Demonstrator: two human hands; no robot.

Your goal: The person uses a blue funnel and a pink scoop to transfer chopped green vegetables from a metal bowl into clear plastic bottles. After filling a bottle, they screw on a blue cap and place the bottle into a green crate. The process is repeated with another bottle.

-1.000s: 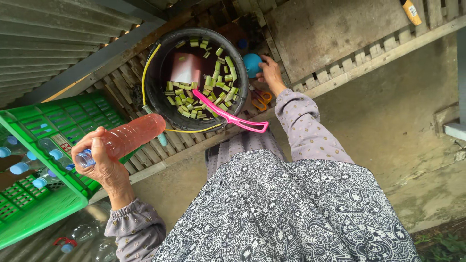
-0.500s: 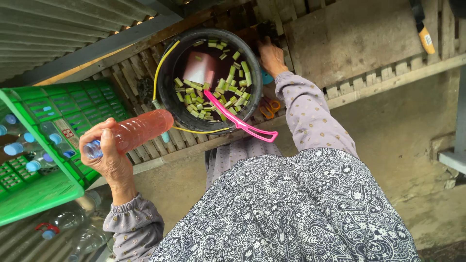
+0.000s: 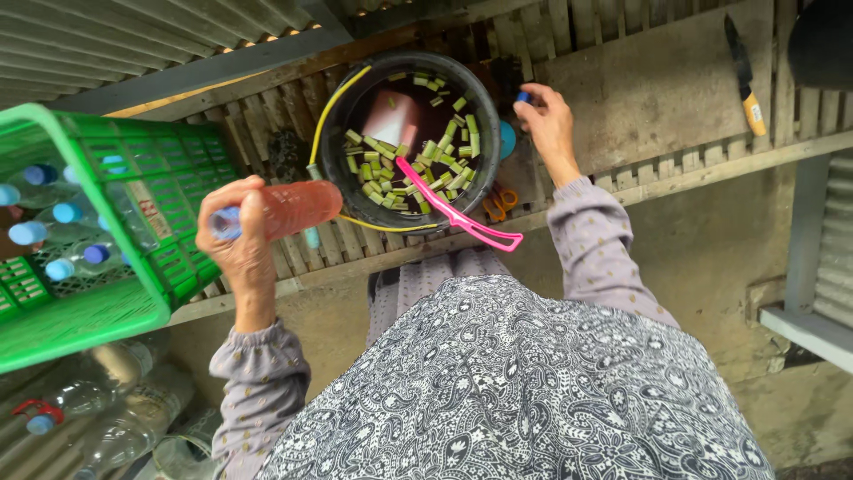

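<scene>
One left hand [image 3: 238, 238] grips one reddish bottle [image 3: 289, 208]; right hand [image 3: 549, 126] pinches one blue cap [image 3: 523, 97].

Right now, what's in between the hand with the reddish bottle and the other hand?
In the head view, the black bucket of dark liquid and green pieces sits between the left hand holding the reddish bottle and the right hand. A pink ladle rests in it.

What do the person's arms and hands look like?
Both arms wear long, pale purple sleeves with tiny dots, gathered at the wrists. The left hand and the right hand are bare, with no gloves. I can't see any rings or watch. The sleeves join a black-and-white swirly patterned top.
</scene>
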